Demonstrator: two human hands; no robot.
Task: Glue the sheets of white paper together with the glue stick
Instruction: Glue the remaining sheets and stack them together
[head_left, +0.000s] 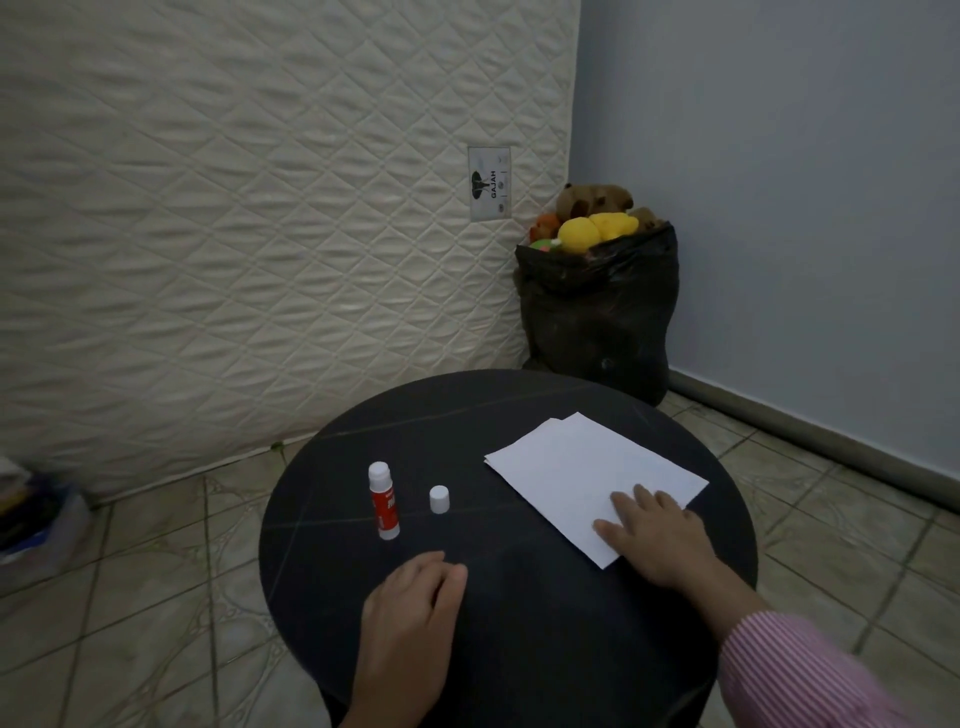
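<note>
Fingers of the right hand (655, 540) lay spread flat on the near corner of the paper (587, 470), gripping nothing; left hand (415, 597) rested loosely curled, empty, near the uncapped glue stick (383, 500) and cap (439, 499); second sheet mostly hidden

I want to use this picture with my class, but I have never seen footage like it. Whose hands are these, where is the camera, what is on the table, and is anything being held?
There is no machine here. A person wears a camera on their head, so you look down at their own two hands. The left hand rests on the round black table, holding nothing. The right hand lies flat on the near corner of the white paper sheets, pressing rather than gripping. To the left stands the glue stick, upright and uncapped, with its white cap standing beside it, apart. Behind, a quilted mattress leans upright and a black bag of soft toys sits in the corner.
</note>
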